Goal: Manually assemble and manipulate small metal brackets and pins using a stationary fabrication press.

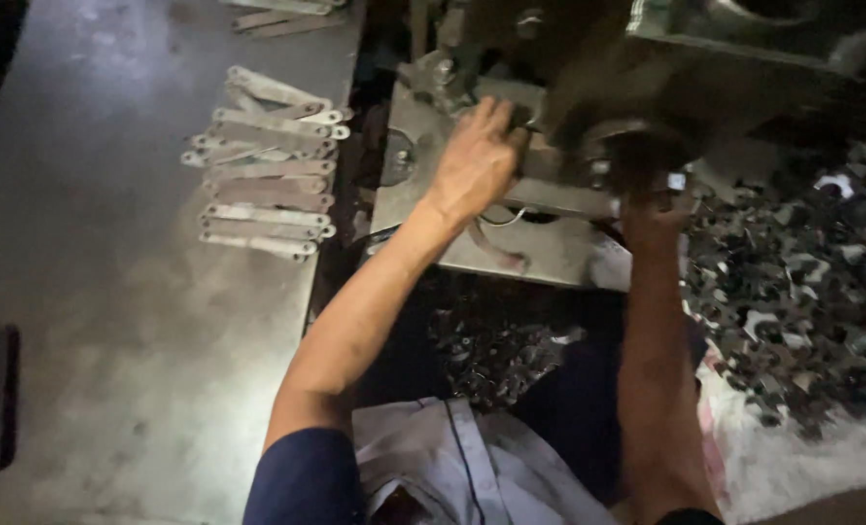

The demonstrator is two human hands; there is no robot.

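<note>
Left hand [477,160] spread flat on grey steel press plate [540,243], holding nothing; right hand [658,206] under dark machine head [637,146], grip unclear.
Flat grey metal strips [268,165] stacked on steel bench [112,292] left: probably light, stiff, sharp-edged; hold by ends.

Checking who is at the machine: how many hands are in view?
2: the left hand rests on the metal machine plate; the right hand reaches under the dark machine head. Its fingers are blurred.
</note>
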